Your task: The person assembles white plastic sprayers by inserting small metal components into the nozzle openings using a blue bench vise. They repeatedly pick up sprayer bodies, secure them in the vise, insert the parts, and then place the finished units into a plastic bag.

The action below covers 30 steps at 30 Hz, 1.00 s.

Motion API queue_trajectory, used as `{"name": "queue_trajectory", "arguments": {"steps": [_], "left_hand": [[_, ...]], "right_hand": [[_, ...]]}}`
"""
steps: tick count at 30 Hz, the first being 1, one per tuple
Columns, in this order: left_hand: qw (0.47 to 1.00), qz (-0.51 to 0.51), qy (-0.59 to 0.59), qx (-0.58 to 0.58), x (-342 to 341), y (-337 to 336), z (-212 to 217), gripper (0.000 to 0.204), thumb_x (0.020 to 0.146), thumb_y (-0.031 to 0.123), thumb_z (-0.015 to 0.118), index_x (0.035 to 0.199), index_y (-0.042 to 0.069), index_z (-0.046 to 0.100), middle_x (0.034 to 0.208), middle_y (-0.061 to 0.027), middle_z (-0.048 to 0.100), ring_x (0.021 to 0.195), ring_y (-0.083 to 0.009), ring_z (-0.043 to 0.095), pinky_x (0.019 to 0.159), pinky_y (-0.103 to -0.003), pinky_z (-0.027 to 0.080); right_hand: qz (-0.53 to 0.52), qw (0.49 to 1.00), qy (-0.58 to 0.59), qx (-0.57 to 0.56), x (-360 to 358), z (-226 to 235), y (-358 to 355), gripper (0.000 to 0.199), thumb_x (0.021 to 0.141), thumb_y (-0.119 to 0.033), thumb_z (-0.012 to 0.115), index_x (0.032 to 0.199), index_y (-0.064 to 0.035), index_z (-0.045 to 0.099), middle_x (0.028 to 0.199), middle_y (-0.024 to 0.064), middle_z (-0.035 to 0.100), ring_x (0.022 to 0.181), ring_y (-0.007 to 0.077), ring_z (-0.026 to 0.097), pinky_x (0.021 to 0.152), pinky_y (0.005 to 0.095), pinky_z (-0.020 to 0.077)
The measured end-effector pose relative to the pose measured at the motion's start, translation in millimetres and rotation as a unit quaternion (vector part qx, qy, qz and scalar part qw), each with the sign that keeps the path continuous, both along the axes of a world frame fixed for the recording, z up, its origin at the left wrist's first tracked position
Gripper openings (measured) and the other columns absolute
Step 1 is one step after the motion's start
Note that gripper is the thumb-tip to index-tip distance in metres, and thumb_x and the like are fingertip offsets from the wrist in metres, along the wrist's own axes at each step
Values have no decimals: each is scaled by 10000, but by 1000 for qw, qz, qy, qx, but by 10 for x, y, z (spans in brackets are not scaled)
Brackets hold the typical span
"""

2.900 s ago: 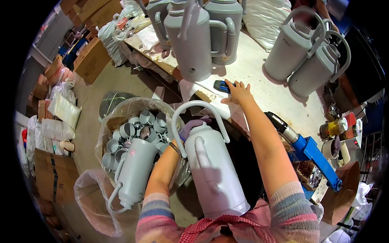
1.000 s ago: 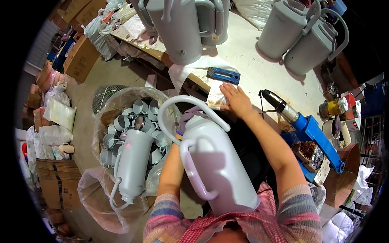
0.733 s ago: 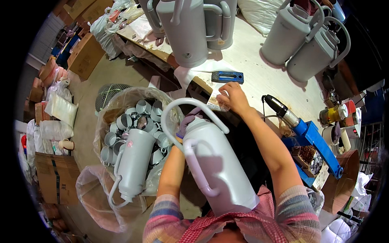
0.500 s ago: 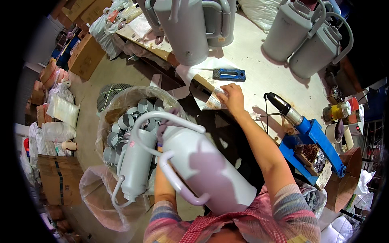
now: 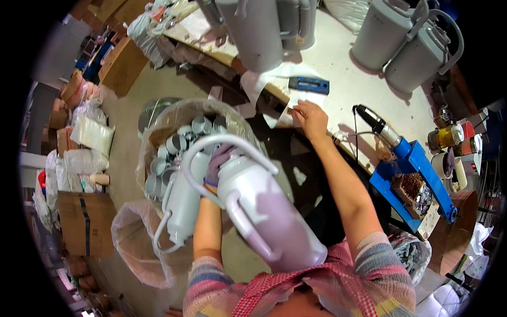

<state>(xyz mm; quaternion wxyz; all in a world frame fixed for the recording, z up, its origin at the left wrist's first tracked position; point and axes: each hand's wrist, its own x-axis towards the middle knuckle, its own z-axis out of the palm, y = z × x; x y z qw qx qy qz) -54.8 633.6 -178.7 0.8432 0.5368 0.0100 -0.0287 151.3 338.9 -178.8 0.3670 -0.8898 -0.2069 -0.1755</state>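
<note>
A grey thermos jug [image 5: 282, 224] with a looped carrying handle lies tilted across my front, its base against my checked apron. My left hand [image 5: 217, 165], in a purple glove, is closed around its neck, partly hidden by the handle. At the edge of the worktable, my bare right hand [image 5: 311, 119] is pinched on what looks like a small label. Its fingertips are over a printed label sheet [image 5: 284, 120] that hangs past the edge. Just beyond, a blue-and-black block with a slot [image 5: 309, 85] lies on white paper.
Several grey jugs [image 5: 253, 37] stand on the worktable [image 5: 343, 68]. At right is a blue metal stand [image 5: 417, 169] with a black-handled tool [image 5: 372, 120]. Left of me, a plastic-lined bin [image 5: 145, 164] holds grey cups, with another jug [image 5: 185, 190] upside down against it. Cardboard boxes [image 5: 87, 222] line the left.
My right hand has drawn its fingers together and lifted slightly from the label sheet. The jug stays in my left hand, its base swung a little left. The whole view has shifted slightly.
</note>
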Motion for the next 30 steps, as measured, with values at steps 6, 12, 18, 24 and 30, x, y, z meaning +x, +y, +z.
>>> {"name": "queue_trajectory", "arguments": {"steps": [6, 12, 18, 24, 30], "left_hand": [[990, 24, 142, 1, -146, -117, 248, 558, 903, 269, 601, 1396, 10, 569, 1330, -170, 632, 1240, -292, 588, 1089, -389, 459], [980, -12, 188, -58, 45, -412, 310, 492, 917, 231, 622, 1350, -1, 601, 1234, -140, 693, 1134, -247, 657, 1026, -347, 508], [996, -41, 61, 58, 115, -563, 80, 436, 963, 234, 586, 1324, -7, 624, 1206, -129, 701, 1099, -218, 668, 990, -340, 524], [996, -53, 13, 71, 28, -517, -41, 470, 971, 258, 582, 1369, 11, 612, 1216, -114, 704, 1087, -210, 675, 1007, -334, 518], [996, -31, 58, 59, -59, -526, 108, 491, 966, 287, 586, 1374, 15, 609, 1193, -125, 713, 1071, -215, 681, 1005, -341, 518]], "right_hand": [[294, 934, 169, 116, -1235, 1361, -1040, 132, 869, -49, 765, 982, 0, 716, 1126, 136, 718, 1056, 267, 693, 930, 348, 535], [368, 701, 599, 119, -2249, 1600, -1620, 432, 948, -45, 725, 1341, 6, 553, 833, 36, 674, 781, 78, 648, 712, 249, 525], [411, 684, 596, 89, -2610, 1397, -1546, 447, 927, -69, 758, 1186, -46, 394, 797, 94, 696, 739, 164, 708, 663, 294, 539], [375, 740, 557, 43, -2746, 1446, -1576, 441, 925, -88, 761, 1153, -42, 387, 733, 96, 676, 681, 174, 689, 641, 296, 529], [376, 758, 533, 11, -2783, 1388, -1561, 458, 907, -80, 774, 1139, -39, 381, 707, 112, 661, 657, 181, 682, 616, 301, 513]]}}
